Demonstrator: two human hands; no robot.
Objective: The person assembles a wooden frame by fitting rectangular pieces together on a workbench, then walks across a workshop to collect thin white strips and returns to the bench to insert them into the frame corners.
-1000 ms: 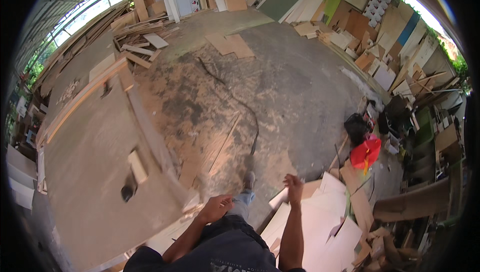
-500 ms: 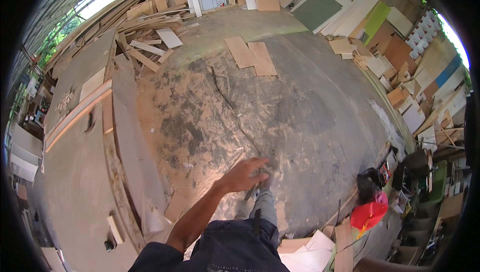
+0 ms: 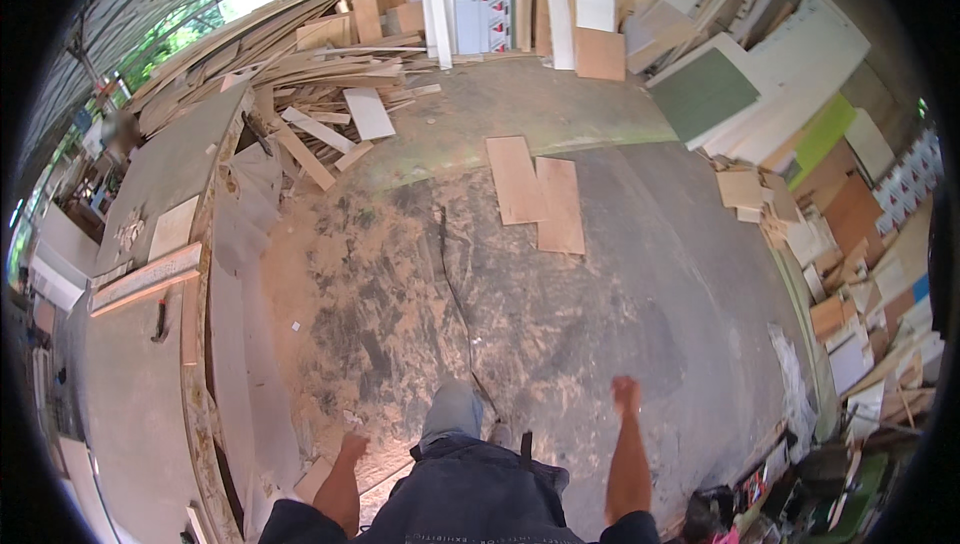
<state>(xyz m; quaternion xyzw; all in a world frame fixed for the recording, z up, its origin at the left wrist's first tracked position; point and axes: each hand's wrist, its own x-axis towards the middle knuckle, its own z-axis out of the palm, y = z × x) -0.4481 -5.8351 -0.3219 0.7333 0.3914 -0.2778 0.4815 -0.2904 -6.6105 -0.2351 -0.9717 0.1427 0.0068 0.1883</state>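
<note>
My left hand (image 3: 353, 445) hangs low beside my body, near the workbench side. Its fingers are small and blurred, so their pose is unclear, and nothing shows in it. My right hand (image 3: 627, 396) is out in front on the other side, over the bare floor, with its fingers curled in and no object visible. Neither hand touches anything. One knee (image 3: 455, 410) is forward over a thin dark cable (image 3: 455, 289) that runs along the sawdust-covered floor. Two light wooden boards (image 3: 514, 180) lie ahead, overlapping slightly.
A long workbench (image 3: 140, 394) runs along the left, bearing a hammer (image 3: 160, 320) and wood strips (image 3: 147, 280). Scrap wood (image 3: 330, 84) is heaped at the far left. Panels (image 3: 705, 94) lean at the far right, above stacked offcuts (image 3: 830, 244). Crumpled plastic sheeting (image 3: 792, 384) lies at right.
I have moved forward, and the view has tilted up, with the boards now nearer. My left hand has swung back from in front of my body to the left; my right hand has come into view.
</note>
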